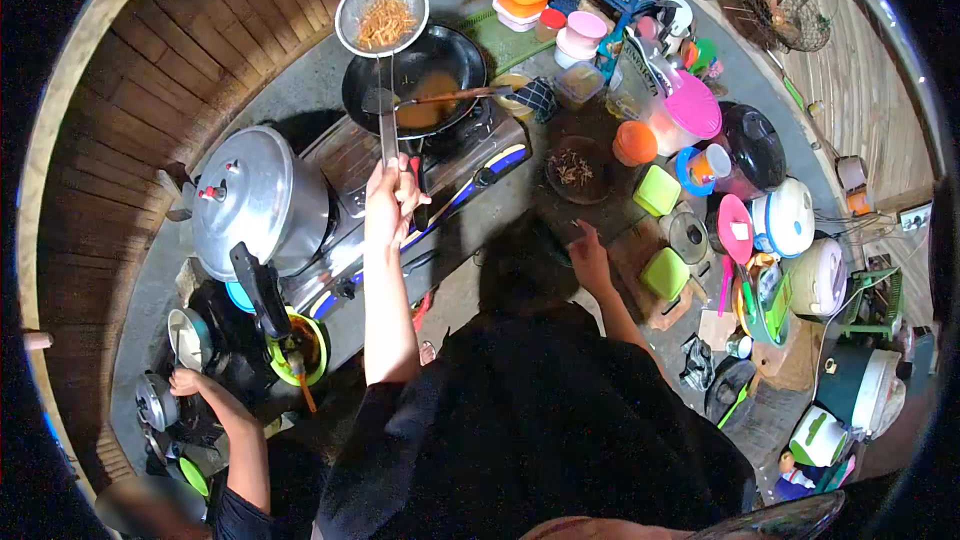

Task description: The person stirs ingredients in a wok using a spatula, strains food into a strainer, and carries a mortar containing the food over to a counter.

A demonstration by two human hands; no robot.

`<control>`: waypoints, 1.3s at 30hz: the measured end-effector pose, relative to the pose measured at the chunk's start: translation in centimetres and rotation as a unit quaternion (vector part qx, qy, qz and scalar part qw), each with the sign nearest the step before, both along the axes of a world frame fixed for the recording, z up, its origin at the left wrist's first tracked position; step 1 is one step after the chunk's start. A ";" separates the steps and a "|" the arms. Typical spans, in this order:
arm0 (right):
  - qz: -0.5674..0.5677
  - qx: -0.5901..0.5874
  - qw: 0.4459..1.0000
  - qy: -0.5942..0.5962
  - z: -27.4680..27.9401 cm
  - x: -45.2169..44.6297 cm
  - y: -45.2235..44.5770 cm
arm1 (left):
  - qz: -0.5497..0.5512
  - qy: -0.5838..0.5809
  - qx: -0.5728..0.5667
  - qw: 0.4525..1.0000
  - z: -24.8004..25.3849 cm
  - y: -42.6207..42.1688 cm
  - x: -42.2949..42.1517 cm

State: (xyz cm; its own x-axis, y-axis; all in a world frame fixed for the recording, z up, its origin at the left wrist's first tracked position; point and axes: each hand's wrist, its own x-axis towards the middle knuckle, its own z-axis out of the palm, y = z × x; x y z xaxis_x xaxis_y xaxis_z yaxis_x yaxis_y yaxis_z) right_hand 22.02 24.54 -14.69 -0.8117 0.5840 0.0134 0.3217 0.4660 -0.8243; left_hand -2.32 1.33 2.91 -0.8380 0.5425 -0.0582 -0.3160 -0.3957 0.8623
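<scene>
My left hand (393, 195) is closed round the long metal handle of a strainer (345, 22). Golden fried strips (385, 20) lie in its mesh, above the far left rim of a black wok (465, 55). Brownish oil (430, 90) covers the wok's bottom. Across the wok lies a spatula (450, 96) with a wooden handle; neither hand grips it. My right hand (588, 252) is lower right, near a dark bowl (560, 185) of thin brown strips (574, 168). It appears empty, with a finger stretched out and the others partly in shadow.
A large pressure cooker (250, 200) stands left of the wok on the stove (460, 190). At lower left, another person's hand (186, 381) reaches to a pale pot (192, 338). Green-lidded boxes (656, 190), tubs and a pink-lidded container (690, 107) crowd the right side.
</scene>
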 end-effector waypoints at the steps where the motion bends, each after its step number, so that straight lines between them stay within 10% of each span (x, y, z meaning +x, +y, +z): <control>1: 0.003 0.005 1.000 0.002 0.2 -0.1 -0.1 | 0.003 -0.017 -0.006 1.000 -0.8 0.0 -0.1; 6: 0.015 0.000 1.000 0.003 0.2 -1.1 0.1 | -0.045 -0.161 -0.012 0.986 -4.5 -0.3 -0.5; 29: 0.227 -0.068 0.959 0.156 6.6 -15.4 -1.4 | 0.056 -0.076 -0.021 0.995 -5.4 2.7 0.0; 39: 0.312 -0.456 0.831 0.069 9.5 -22.3 -6.3 | 0.088 -0.133 -0.030 0.987 -6.1 4.7 1.9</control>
